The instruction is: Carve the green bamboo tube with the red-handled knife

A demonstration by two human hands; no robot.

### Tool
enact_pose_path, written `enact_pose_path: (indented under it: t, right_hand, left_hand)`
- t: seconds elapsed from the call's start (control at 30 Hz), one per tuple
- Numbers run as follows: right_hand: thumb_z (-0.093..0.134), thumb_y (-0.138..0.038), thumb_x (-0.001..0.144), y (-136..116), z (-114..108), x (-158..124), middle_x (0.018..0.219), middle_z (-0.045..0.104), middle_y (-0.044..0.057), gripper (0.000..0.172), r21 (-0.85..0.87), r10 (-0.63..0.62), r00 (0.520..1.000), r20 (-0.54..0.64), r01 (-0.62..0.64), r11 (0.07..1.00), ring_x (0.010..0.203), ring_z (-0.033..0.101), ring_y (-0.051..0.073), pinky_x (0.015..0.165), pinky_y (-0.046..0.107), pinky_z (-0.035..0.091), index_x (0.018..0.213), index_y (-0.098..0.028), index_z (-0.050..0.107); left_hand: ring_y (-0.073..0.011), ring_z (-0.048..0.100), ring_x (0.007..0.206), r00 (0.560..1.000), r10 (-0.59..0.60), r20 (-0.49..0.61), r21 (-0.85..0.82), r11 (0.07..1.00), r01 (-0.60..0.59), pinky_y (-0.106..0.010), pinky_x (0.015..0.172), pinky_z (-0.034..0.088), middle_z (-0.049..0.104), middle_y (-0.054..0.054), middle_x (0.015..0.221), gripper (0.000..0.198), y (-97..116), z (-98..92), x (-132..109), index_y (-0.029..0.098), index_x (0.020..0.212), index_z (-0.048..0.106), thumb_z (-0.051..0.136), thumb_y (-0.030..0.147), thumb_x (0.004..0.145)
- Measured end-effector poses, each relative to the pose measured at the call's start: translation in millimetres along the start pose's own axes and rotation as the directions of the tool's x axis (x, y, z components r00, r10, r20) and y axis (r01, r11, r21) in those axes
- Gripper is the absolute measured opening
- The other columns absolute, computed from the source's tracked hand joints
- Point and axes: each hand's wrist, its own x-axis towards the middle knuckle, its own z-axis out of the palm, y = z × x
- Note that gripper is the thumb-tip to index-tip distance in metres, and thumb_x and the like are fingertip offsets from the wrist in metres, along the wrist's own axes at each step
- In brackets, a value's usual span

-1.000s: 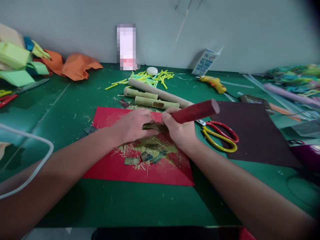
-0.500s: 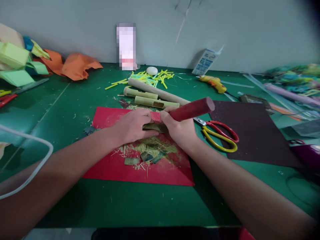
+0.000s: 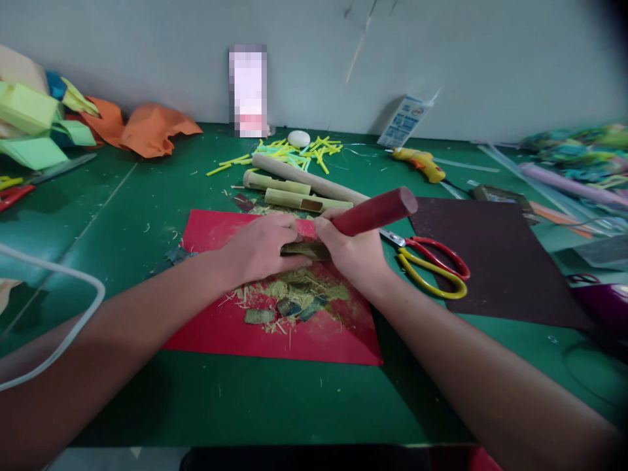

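Note:
My left hand [image 3: 262, 245] is closed on a short bamboo piece [image 3: 307, 250], pressing it down over the red sheet [image 3: 206, 333]. In my right hand [image 3: 356, 252] is a tool with a thick, round red handle [image 3: 380, 210] that slants up to the right. Its working end is hidden by my fingers near the bamboo. Bamboo shavings [image 3: 289, 284] and dark green peeled bits [image 3: 260, 316] are scattered below my hands. Just beyond them lie two cut bamboo tubes, the nearer one [image 3: 284, 197] with a notch in its side.
Scissors [image 3: 436, 268] with red and yellow handles rest right of my hand, partly on a dark sheet [image 3: 490, 261]. Behind are a grey-brown rod [image 3: 304, 175], yellow strips [image 3: 235, 161], a glue gun [image 3: 419, 163] and a propped phone [image 3: 248, 91]. Folded paper [image 3: 157, 127] sits left.
The red handle has shifted very slightly to the left and down. Both hands keep their grip and place.

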Motion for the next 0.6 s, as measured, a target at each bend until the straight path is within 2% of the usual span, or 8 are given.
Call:
enact_pose_path:
  t: [0.13,0.3,0.47,0.6]
  right_hand:
    - [0.056,-0.025,0.073,-1,1,-4,0.059,0.048,-0.003,0.019,0.004,-0.036,0.999,-0.024,0.036,0.999,0.061,0.044,0.012,0.058,0.029,0.038,0.057,-0.022,0.046]
    - [0.055,-0.026,0.073,-2,-2,-11,0.052,0.04,-0.004,0.025,0.043,-0.012,0.996,0.086,0.009,0.999,0.053,0.038,0.01,0.051,0.028,0.032,0.052,-0.023,0.042]
    - [0.056,-0.028,0.076,2,0,-7,0.057,0.046,-0.004,0.024,0.062,-0.023,0.999,-0.04,0.025,0.998,0.057,0.041,0.011,0.055,0.028,0.036,0.056,-0.022,0.046]
    - [0.058,-0.027,0.073,5,2,-3,0.058,0.047,-0.004,0.021,0.042,-0.027,0.998,-0.053,0.03,0.999,0.06,0.044,0.012,0.058,0.029,0.039,0.056,-0.023,0.045]
  left_hand:
    - [-0.0247,0.062,0.095,1.0,0.028,-0.001,-0.031,0.999,-0.028,-0.038,0.084,0.05,0.066,-0.01,0.099,0.034,-2,0.4,0,0.014,0.101,0.073,0.064,0.045,0.093]
    - [-0.0224,0.059,0.088,0.999,0.005,0.031,-0.019,1.0,-0.005,-0.036,0.077,0.048,0.062,-0.008,0.09,0.035,-2,-0.1,1,0.013,0.091,0.071,0.06,0.047,0.095]
    - [-0.0243,0.061,0.093,1.0,0.017,0.011,-0.022,1.0,-0.016,-0.039,0.083,0.05,0.065,-0.009,0.096,0.035,0,0.2,1,0.014,0.098,0.073,0.062,0.047,0.093]
    - [-0.0258,0.062,0.099,1.0,-0.01,0.008,-0.041,0.999,0.011,-0.041,0.088,0.051,0.067,-0.011,0.102,0.033,0,1.5,-1,0.014,0.1,0.073,0.065,0.045,0.092]
